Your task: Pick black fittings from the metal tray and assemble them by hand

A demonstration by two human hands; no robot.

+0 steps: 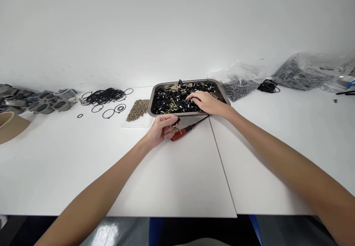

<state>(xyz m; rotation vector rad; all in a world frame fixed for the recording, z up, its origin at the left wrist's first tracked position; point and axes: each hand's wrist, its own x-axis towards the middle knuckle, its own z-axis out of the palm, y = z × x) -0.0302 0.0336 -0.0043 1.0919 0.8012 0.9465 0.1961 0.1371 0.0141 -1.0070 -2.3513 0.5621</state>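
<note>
In my left hand (pixel 161 129), just in front of the tray, is a small part with a black round head and a brass-coloured stem (pixel 178 129); my fingers are closed around it. My right hand (pixel 205 102) reaches over the near right rim of a metal tray (pixel 190 114). Its fingers are stretched out and touch the heap of small black and brass-coloured parts (pixel 169 100) inside. I see nothing held in them, though some fingertips are partly hidden. Below the tray a red-handled screwdriver (pixel 183 132) lies on the table, close beside my left hand.
Left of the tray are a shallow white tray of small brass-coloured screws (pixel 138 110), a pile of black rubber rings (pixel 104 97), grey housings (pixel 47 103) and a tape roll (pixel 11 125). Clear bags of dark small parts (pixel 240 85) stand at the right. A seam crosses the white table (pixel 177 183).
</note>
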